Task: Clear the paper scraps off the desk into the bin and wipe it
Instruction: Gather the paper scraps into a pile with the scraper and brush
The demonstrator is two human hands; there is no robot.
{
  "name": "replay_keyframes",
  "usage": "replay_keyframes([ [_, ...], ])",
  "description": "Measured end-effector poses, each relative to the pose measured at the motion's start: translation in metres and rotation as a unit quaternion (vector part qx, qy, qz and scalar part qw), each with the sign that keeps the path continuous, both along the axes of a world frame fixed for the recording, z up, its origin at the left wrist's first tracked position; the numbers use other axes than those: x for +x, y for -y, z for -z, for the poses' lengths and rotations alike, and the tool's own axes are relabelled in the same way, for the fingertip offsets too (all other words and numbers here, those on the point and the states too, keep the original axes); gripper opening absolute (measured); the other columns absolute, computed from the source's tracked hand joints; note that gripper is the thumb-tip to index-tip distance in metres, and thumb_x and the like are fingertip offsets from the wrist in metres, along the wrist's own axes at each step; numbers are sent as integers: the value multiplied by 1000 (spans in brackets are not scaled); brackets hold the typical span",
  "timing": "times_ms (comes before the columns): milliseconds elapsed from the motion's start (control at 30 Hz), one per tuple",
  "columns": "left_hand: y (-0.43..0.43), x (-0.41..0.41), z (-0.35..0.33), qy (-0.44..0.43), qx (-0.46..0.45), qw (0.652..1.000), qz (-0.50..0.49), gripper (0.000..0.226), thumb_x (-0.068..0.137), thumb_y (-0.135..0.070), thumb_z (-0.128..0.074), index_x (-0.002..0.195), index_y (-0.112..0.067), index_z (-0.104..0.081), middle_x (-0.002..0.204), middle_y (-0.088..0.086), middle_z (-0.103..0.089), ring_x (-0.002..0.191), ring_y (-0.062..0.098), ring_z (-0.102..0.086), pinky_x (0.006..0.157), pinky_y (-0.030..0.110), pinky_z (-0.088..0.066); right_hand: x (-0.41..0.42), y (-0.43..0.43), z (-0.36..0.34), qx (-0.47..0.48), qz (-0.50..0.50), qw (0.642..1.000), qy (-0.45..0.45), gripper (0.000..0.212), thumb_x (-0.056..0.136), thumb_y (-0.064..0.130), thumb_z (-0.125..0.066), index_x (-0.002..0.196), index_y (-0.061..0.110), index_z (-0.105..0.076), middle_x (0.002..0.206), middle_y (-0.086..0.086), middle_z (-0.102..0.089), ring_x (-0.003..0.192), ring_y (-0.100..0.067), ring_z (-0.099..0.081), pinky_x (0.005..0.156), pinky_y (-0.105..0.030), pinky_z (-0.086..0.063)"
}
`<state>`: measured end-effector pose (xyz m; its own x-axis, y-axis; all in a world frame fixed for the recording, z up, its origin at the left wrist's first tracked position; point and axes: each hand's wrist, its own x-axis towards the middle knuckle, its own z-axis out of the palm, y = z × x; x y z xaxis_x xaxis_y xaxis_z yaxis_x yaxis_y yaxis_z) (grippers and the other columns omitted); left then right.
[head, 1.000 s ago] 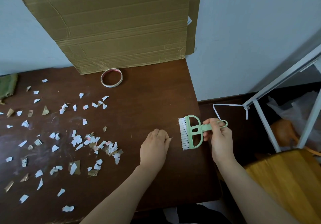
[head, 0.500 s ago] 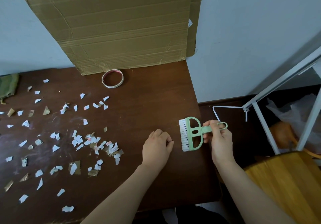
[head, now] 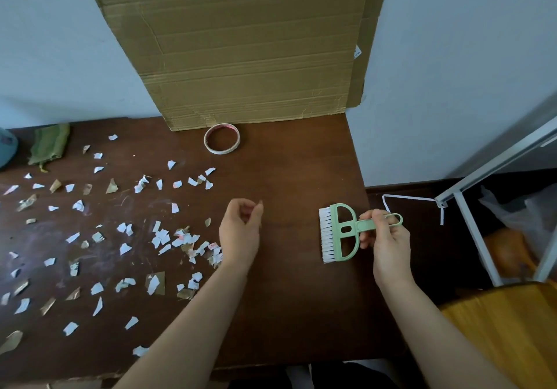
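Several white and brown paper scraps (head: 168,238) lie scattered over the left half of the dark brown desk (head: 295,313). My right hand (head: 388,244) grips the handle of a pale green brush (head: 340,231) with white bristles, held near the desk's right edge with the bristles pointing left. My left hand (head: 241,231) hovers over the desk just right of the scrap pile, fingers loosely curled, holding nothing. A bin with a clear plastic liner (head: 530,213) shows at the far right, behind a white frame.
A flattened cardboard sheet (head: 241,47) leans on the wall behind the desk. A tape roll (head: 221,139) lies in front of it. A green cloth (head: 49,144) sits at the back left. A white metal frame (head: 482,177) and a wooden seat (head: 506,334) stand to the right.
My left hand lifted off the desk and shifted slightly left toward the scraps, fingers loosening. The right hand keeps the brush in about the same place.
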<state>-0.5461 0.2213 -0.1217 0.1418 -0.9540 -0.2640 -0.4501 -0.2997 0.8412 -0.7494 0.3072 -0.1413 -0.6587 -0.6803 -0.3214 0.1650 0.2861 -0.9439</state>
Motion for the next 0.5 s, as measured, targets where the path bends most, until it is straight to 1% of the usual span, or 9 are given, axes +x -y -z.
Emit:
replay_keyframes([
  [33,0,4,-4,-9,-10,1000,-1,8,87,-30,-63,87,-30,-55,83,-7,-62,73,8,-58,59,17,-40,5,3,-1,2,-7,1000,-1,32,97,26,-46,72,19,-66,55,4,-59,50,-5,-53,54,-25,-44],
  [100,-3,12,-8,-8,-26,1000,12,16,87,-18,-62,94,-30,-57,92,-10,-60,77,4,-57,63,14,-40,16,9,-4,0,-26,1000,-2,33,96,27,-46,71,22,-66,56,4,-60,50,-4,-53,54,-26,-44],
  [133,-6,15,-7,-10,-27,999,17,22,86,-10,-59,95,-31,-58,94,-11,-60,73,3,-56,61,13,-39,20,11,-5,-2,-34,999,-2,34,96,27,-46,70,23,-67,56,4,-60,51,-4,-54,54,-25,-45],
  [200,-11,24,-9,-36,-18,999,15,29,86,-3,-51,88,-30,-59,87,-11,-64,54,0,-48,48,14,-37,28,16,-10,-10,-51,999,-7,35,96,27,-46,69,27,-67,58,6,-61,51,-3,-54,53,-22,-45],
  [233,-12,29,-9,-47,-13,999,15,29,86,-2,-49,84,-29,-59,81,-11,-66,47,0,-43,44,17,-36,31,18,-12,-14,-53,998,-8,35,96,27,-46,68,29,-67,58,7,-61,51,-3,-54,52,-21,-45],
  [300,-13,38,-14,-55,-8,998,18,27,87,-3,-49,79,-27,-58,75,-12,-67,42,2,-39,41,23,-36,38,23,-16,-22,-57,998,-8,35,96,27,-47,67,28,-67,58,7,-62,50,-3,-54,52,-22,-44],
  [333,-13,42,-17,-58,-8,998,17,26,86,-3,-50,78,-26,-59,74,-11,-67,41,1,-41,40,21,-37,41,24,-17,-23,-60,998,-7,35,96,27,-47,67,27,-67,58,7,-62,50,-3,-54,53,-24,-44],
  [433,-10,60,-24,-60,-17,998,6,18,85,-8,-59,79,-24,-63,76,-10,-68,48,-5,-51,43,8,-37,53,31,-22,-31,-73,997,-6,34,96,27,-47,68,24,-67,59,6,-61,51,-3,-53,54,-25,-43],
  [500,-9,75,-28,-56,-22,998,-10,14,84,-12,-65,79,-25,-65,71,-12,-67,52,-6,-53,47,6,-38,62,34,-26,-35,-81,996,-12,33,96,27,-48,69,24,-67,60,7,-62,51,-2,-54,53,-23,-44],
])
